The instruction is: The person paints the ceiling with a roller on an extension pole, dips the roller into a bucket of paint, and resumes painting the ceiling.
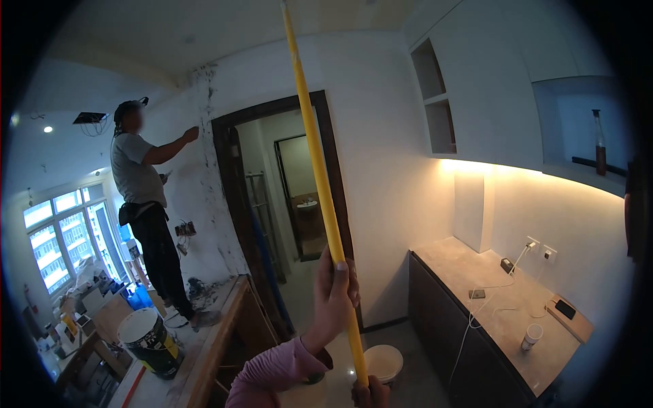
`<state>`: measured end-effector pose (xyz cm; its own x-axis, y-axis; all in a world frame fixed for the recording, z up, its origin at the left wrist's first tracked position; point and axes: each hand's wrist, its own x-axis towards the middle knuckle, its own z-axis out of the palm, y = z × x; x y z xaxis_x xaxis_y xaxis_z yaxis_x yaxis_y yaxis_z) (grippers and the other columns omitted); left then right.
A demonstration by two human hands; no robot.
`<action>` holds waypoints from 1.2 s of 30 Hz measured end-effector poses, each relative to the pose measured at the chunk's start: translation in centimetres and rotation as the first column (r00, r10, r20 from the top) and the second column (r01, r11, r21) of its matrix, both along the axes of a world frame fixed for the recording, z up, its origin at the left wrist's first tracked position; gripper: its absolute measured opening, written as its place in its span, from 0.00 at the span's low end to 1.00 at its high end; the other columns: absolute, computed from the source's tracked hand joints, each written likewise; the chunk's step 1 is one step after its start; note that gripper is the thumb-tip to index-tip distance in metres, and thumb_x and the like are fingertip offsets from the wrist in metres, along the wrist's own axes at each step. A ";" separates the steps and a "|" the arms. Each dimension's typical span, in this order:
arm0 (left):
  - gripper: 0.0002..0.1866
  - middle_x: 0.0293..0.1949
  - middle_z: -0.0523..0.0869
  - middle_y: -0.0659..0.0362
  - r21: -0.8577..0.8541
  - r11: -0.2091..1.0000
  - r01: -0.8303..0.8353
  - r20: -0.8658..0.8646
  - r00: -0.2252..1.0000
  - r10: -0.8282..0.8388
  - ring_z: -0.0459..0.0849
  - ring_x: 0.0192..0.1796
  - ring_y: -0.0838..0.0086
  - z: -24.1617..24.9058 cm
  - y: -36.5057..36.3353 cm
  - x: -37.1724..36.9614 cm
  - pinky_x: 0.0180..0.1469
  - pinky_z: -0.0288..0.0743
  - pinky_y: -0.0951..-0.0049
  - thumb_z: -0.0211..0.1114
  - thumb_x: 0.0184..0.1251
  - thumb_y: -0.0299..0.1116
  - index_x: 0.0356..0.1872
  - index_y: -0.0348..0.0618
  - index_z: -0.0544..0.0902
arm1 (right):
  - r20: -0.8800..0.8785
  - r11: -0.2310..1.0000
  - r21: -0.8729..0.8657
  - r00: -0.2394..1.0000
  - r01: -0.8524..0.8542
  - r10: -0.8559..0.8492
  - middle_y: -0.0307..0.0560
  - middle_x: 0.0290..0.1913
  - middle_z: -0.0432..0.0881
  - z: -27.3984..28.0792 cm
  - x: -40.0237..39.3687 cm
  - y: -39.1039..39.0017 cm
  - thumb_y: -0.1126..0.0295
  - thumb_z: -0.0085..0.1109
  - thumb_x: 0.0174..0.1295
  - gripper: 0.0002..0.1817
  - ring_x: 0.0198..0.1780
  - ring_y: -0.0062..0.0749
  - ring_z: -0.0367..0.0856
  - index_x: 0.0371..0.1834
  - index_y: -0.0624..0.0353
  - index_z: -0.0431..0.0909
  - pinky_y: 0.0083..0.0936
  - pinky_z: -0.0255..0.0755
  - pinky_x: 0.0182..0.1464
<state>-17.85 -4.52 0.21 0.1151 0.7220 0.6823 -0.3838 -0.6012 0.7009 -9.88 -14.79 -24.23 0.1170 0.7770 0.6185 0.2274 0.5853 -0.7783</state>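
Observation:
A long yellow pole runs from the bottom middle of the head view up towards the ceiling, leaning slightly left. Its upper end reaches the top edge, and any tool on it is out of sight. My left hand, in a pink sleeve, is wrapped round the pole's lower part with the thumb along it. Lower down, my right hand grips the same pole near the bottom edge; only its fingers and knuckles show. Just behind the lower pole, a white bucket stands on the floor.
A co-worker stands on a wooden platform at left, one hand at the wall. A large paint bucket sits there too. Ahead is a dark door frame. On the right, a counter bears cables and a cup below wall cabinets.

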 end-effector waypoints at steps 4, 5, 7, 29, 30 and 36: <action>0.22 0.39 0.75 0.65 0.005 0.999 0.032 0.009 0.999 -0.032 0.70 0.23 0.89 -0.8 -1.3 0.6 0.21 0.69 0.86 0.50 0.83 0.41 0.72 0.49 0.63 | -0.088 0.998 -0.059 0.996 -0.037 0.032 0.36 0.20 0.71 -0.6 0.5 -1.9 0.56 0.48 0.78 0.19 0.20 0.19 0.69 0.33 0.59 0.72 0.22 0.66 0.23; 0.23 0.39 0.75 0.64 0.013 0.999 0.043 0.010 0.999 -0.044 0.70 0.24 0.88 -0.9 -1.4 0.8 0.21 0.69 0.86 0.50 0.83 0.41 0.72 0.49 0.63 | -0.098 0.996 -0.074 0.995 -0.042 0.034 0.36 0.20 0.72 -0.7 0.8 -2.2 0.57 0.48 0.78 0.18 0.20 0.19 0.69 0.34 0.59 0.72 0.22 0.66 0.23; 0.22 0.39 0.75 0.64 0.014 0.998 0.059 0.010 0.998 -0.059 0.71 0.24 0.88 -1.3 -2.0 1.1 0.22 0.69 0.86 0.50 0.83 0.40 0.72 0.48 0.63 | -0.102 0.995 -0.095 0.994 -0.038 0.028 0.36 0.21 0.71 -1.3 1.3 -2.9 0.57 0.48 0.78 0.17 0.21 0.19 0.69 0.36 0.60 0.73 0.22 0.66 0.23; 0.08 0.32 0.73 0.67 -0.140 0.990 0.012 0.034 0.999 -0.007 0.70 0.25 0.87 -0.1 6.8 5.1 0.25 0.67 0.83 0.49 0.83 0.40 0.53 0.50 0.69 | -0.159 0.977 -0.148 0.979 -0.155 0.131 0.44 0.19 0.78 8.3 5.2 8.2 0.64 0.52 0.73 0.15 0.21 0.25 0.80 0.33 0.67 0.73 0.27 0.71 0.26; 0.07 0.28 0.72 0.68 -0.141 0.990 -0.024 0.043 0.999 0.030 0.68 0.23 0.88 0.7 8.1 5.4 0.23 0.66 0.84 0.49 0.83 0.40 0.45 0.49 0.70 | -0.154 0.982 -0.124 0.981 -0.140 0.120 0.44 0.19 0.78 9.0 5.2 9.5 0.64 0.52 0.73 0.15 0.21 0.25 0.80 0.33 0.67 0.73 0.27 0.71 0.26; 0.10 0.25 0.69 0.69 -0.163 0.978 -0.128 0.018 0.991 0.133 0.65 0.21 0.87 4.5 17.3 5.9 0.19 0.63 0.81 0.47 0.83 0.40 0.39 0.50 0.67 | -0.172 0.990 -0.066 0.979 -0.122 0.109 0.44 0.18 0.77 12.6 4.9 17.7 0.63 0.52 0.74 0.16 0.21 0.24 0.77 0.33 0.67 0.73 0.27 0.71 0.26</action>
